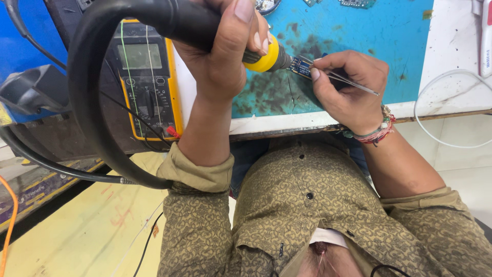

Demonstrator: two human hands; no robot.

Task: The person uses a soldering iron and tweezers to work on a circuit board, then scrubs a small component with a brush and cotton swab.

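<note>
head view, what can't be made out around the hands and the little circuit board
- Nozzle tip of the hot-air tool: hidden behind the left hand and too small where it meets the circuit board, head view.
- Parts on the board: too small, partly covered by the right hand.
- Tweezers tips: hidden by the fingers.
- Multimeter screen: blank-looking with glare; the black hose crosses it.
- Boards at the top edge: cut off.

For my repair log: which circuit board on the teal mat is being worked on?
The blue circuit board touched by metal tweezers and the tip of the yellow-collared tool; the others lie at the mat's far edge.
</note>
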